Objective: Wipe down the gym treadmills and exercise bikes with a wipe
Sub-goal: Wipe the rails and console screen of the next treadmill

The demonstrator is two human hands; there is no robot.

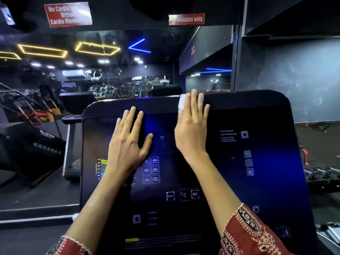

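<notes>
- wipe [182,102] mostly hidden under right hand [191,129]; only a white strip shows, long axis running up toward the rim
- right hand flat, fingers straight, pressing wipe at top edge of treadmill console [257,111]
- left hand [128,142] flat, fingers spread on the dark screen, holding nothing
- console bottom cut off; open panel right of the hands
- panel labels blurred

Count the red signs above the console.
2. The larger red sign is at upper left; the smaller red sign is to its right, near top centre. Others may lie outside the frame.
</notes>
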